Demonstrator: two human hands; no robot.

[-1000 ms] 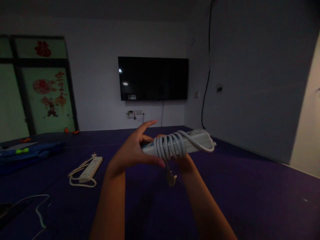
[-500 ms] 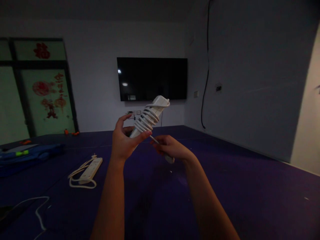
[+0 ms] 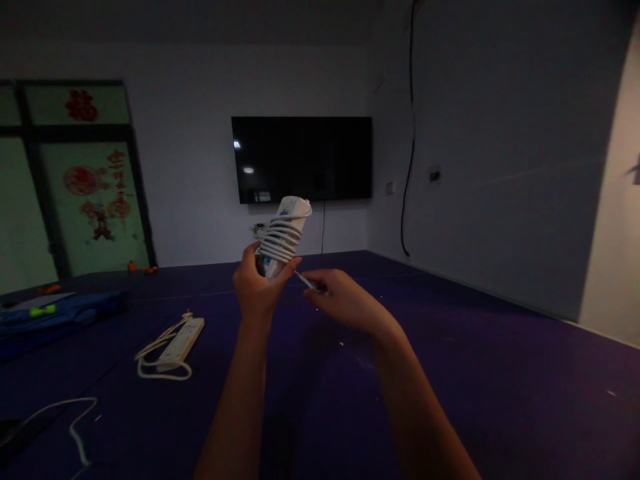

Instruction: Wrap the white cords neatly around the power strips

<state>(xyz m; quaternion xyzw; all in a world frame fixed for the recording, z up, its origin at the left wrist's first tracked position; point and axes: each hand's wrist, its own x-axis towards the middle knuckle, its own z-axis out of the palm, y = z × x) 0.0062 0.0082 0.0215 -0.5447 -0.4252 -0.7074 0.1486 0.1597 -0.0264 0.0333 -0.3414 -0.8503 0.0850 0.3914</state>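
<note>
My left hand [image 3: 260, 287] grips the lower end of a white power strip [image 3: 286, 230], held nearly upright in front of me, with its white cable wound round it in several turns. My right hand [image 3: 340, 300] is closed just to the right of it, pinching the loose end of that cable [image 3: 306, 281] near the strip's base. The plug is hidden inside my right hand.
A second white power strip [image 3: 175, 339] with its looped cord lies on the purple floor at the left. A loose white cable [image 3: 75, 420] trails at the bottom left. A blue bundle [image 3: 60, 310] lies farther left. A dark TV [image 3: 301, 159] hangs on the far wall.
The strip went from lying level across both hands to standing upright in my left hand. My right hand let go of the body and took the cable's loose end.
</note>
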